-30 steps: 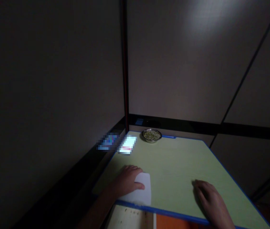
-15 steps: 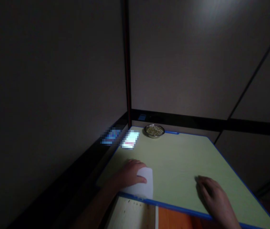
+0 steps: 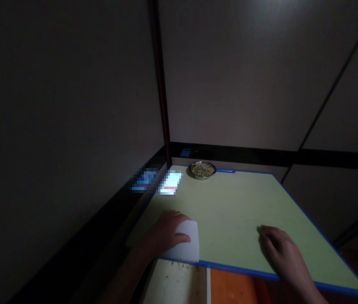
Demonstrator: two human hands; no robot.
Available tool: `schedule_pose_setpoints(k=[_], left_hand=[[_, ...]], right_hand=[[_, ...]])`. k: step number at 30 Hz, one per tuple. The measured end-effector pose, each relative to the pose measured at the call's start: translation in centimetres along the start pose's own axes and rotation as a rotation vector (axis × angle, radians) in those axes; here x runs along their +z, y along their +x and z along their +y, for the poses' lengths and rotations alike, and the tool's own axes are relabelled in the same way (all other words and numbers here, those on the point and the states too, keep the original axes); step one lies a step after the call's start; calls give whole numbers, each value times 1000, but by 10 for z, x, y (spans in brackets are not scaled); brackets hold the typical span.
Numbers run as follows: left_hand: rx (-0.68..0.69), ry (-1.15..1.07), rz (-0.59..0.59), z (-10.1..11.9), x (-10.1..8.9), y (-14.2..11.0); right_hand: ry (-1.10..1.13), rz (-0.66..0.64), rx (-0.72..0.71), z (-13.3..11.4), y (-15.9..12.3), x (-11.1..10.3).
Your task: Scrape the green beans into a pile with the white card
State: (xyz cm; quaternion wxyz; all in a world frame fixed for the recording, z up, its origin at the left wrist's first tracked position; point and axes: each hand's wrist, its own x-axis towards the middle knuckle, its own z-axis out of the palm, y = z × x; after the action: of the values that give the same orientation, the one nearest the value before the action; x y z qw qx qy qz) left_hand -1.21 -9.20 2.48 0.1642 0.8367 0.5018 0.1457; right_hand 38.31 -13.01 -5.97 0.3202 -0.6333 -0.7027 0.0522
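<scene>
My left hand (image 3: 165,231) lies over a white, paper-like sheet (image 3: 189,248) at the near left edge of the pale green table (image 3: 232,211). Its thumb rests on top of the sheet, while the other fingers curl over the far side and partly hide it. The sheet's lower side reaches the table's blue rim. Farther right, my right hand (image 3: 282,251) rests on the tabletop with its fingers loosely curled in. Nothing shows between its thumb and forefinger, and it is apart from the sheet.
A metal bowl (image 3: 202,170) of small pale and greenish pieces stands at the table's back edge. Left of it is a bright, blurred screen (image 3: 170,183). Below the near edge, a wooden drawer-like box (image 3: 174,283) holds dark specks, beside an orange surface (image 3: 232,287). Walls border the left and back.
The view has shifted a little, so the table and both hands appear slightly higher and farther left. Both hands keep about the same places on the table.
</scene>
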Motion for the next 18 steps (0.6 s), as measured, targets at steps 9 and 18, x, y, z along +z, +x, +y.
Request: schedule_pose_setpoints(k=[9, 18], left_hand=[[-75, 36, 34, 14, -13, -15], [-127, -96, -56, 25, -9, -26]], right_hand=[[4, 21, -12, 2, -1, 1], [31, 16, 3, 5, -3, 5]])
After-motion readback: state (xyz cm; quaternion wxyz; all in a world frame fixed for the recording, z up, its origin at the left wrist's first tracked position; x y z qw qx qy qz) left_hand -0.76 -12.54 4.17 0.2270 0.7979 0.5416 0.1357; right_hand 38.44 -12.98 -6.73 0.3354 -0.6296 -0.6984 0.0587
